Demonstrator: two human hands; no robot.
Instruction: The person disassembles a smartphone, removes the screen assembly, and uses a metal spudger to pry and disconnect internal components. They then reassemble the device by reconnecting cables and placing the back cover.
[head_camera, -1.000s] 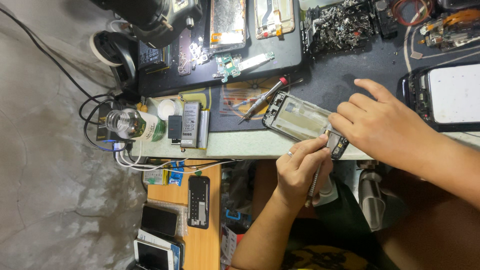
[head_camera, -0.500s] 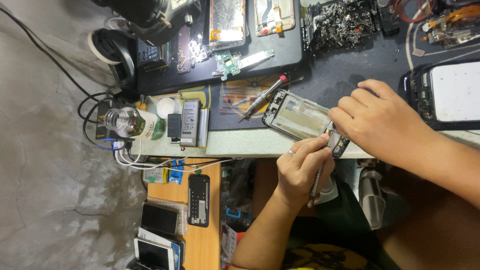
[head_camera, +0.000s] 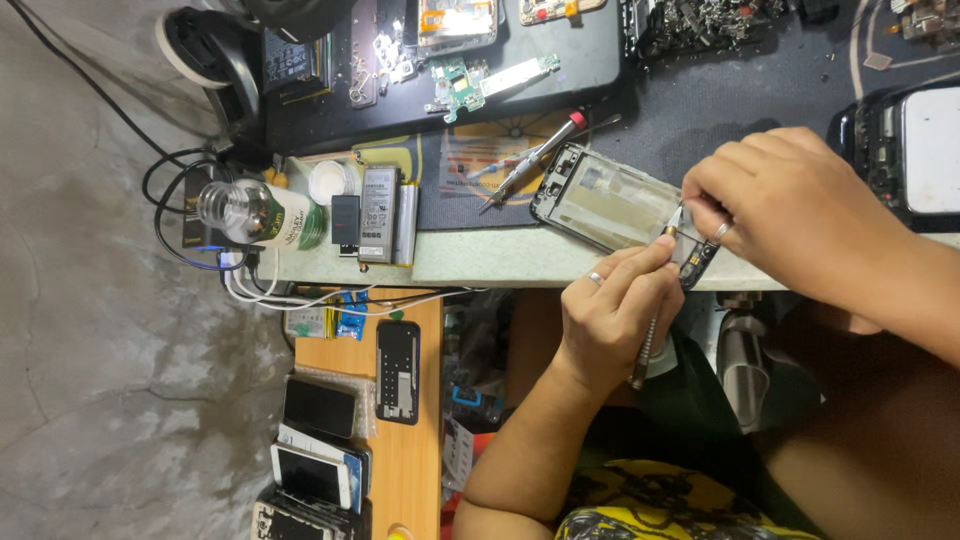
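We judge the step in hand to be fine screw work at one end of the stripped phone frame (head_camera: 610, 205), which lies flat near the front edge of the table (head_camera: 480, 268), its far end reaching the dark mat. Our left hand (head_camera: 620, 320) is clenched around a slim metal screwdriver (head_camera: 648, 345), the fingers pinching it near the tip, which meets the frame's end just at the table edge. Our right hand (head_camera: 790, 210) curls over that same end, its fingers gripping the frame to steady it. As we read it, the next move calls for a steady, upright tip and light pressure, since the part is tiny and sits right at the edge. The frame is thin, rectangular and hollow, with a pale, shiny inner plate and dark rim. Beside it on the mat lies a second screwdriver (head_camera: 540, 155) with a red cap. Towards the table's left corner sit a flat grey battery (head_camera: 378, 212) and a clear glass bottle (head_camera: 255, 213) lying on its side.
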